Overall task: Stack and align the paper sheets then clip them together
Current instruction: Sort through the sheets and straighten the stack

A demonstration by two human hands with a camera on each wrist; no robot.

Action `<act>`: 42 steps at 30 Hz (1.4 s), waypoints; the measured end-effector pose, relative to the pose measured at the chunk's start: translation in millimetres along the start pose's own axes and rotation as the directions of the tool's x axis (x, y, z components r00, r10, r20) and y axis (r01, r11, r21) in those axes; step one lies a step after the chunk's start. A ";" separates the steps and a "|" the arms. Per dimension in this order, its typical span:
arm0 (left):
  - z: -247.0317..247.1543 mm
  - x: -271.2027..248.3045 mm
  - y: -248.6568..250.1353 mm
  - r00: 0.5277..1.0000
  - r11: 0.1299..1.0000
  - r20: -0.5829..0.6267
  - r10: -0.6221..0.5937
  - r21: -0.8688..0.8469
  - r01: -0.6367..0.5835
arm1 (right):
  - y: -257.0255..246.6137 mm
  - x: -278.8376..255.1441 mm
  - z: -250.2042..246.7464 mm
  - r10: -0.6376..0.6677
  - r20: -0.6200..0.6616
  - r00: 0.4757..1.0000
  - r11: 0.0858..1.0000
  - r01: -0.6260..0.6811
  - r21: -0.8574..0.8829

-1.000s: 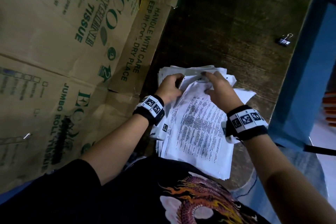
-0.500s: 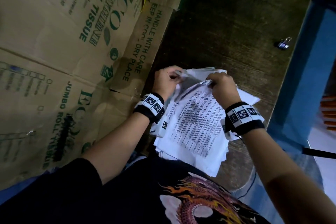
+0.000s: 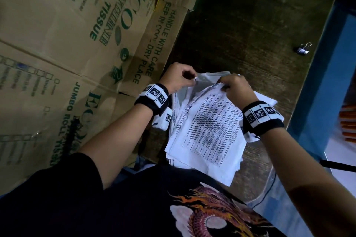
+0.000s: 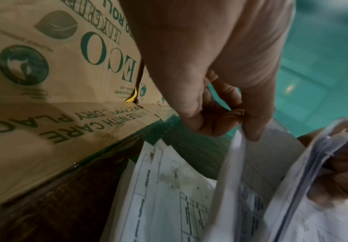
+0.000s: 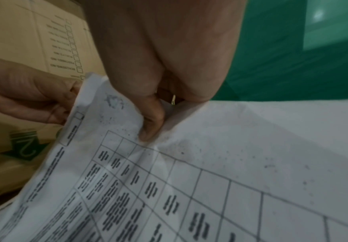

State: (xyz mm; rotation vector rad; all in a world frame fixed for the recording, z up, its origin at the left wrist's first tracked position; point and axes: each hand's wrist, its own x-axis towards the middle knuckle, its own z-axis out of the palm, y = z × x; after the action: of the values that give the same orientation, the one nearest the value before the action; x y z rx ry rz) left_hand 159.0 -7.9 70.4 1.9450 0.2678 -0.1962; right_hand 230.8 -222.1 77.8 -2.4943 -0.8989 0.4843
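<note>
Hands pinch the paper sheets point(image 3: 208, 131) at their far edge: left hand point(image 3: 178, 78), right hand point(image 3: 238, 89); binder clip point(image 3: 303, 49), seemingly untouched, lies well apart on the counter point(image 3: 250, 34).

The person wears a black short-sleeved shirt point(image 3: 119, 208) printed with a pink and orange dragon point(image 3: 210, 215). Each bare forearm carries a black wristband point(image 3: 152, 100) faced with white blocks bearing black square markers point(image 3: 260, 114).
</note>
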 end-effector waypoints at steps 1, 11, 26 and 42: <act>-1.3 1.3 0.1 1.000 1.000 -0.002 0.008 -0.010 -0.008 | -0.6 0.5 -1.1 -0.012 -0.006 1.000 1.000 0.012 -0.012; 2.2 6.6 -2.4 0.987 0.986 -0.151 -0.058 -0.165 0.033 | 1.8 2.3 -4.5 -0.030 -0.009 1.000 0.999 0.029 -0.032; 31.3 -9.0 -41.7 0.937 0.941 -0.223 -0.270 0.144 0.306 | 7.2 5.9 -1.2 0.140 0.055 0.989 0.990 -0.141 0.026; 28.9 -30.9 -53.8 0.842 0.848 -0.130 -0.524 0.012 0.530 | -36.1 42.7 -15.2 -0.056 0.213 0.975 0.995 0.038 0.090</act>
State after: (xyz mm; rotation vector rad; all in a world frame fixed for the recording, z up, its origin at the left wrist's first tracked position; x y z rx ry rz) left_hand 114.1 -17.9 19.8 1.8927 0.8937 -0.4477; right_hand 250.4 -173.1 101.7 -2.3697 -0.9939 0.7723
